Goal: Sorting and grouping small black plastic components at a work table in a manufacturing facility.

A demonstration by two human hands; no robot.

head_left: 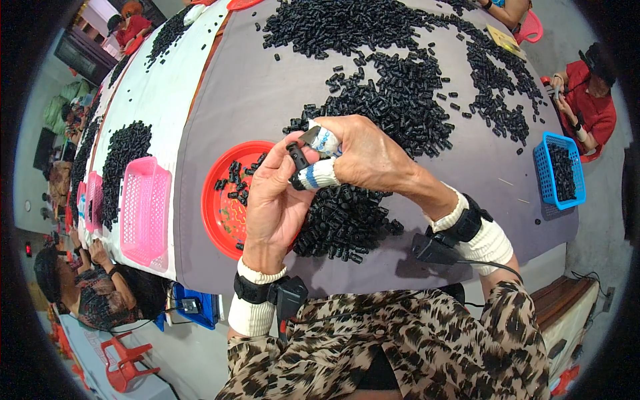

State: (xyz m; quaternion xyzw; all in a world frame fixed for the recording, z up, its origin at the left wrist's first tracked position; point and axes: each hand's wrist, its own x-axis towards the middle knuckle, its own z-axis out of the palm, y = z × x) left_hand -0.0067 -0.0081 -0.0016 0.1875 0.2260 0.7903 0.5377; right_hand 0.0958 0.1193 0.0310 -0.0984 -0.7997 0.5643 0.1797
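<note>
A small black cylindrical plastic piece with a hole in it is pinched in the fingers of my left hand, palm turned up. My right hand closes in from the right, its thumb and forefinger wrapped in white cloth with blue marks. Between those wrapped fingers sits what looks like a small pointed metal blade, close to the top of the piece. Below my left hand, a red round tray holds several similar pieces. A heap of black pieces lies on the grey cloth, partly behind my hands.
Larger piles of black pieces spread across the far table. A pink basket stands at left, a blue basket of pieces at right. People sit around the table, including one in red. Cables run from my wrist straps.
</note>
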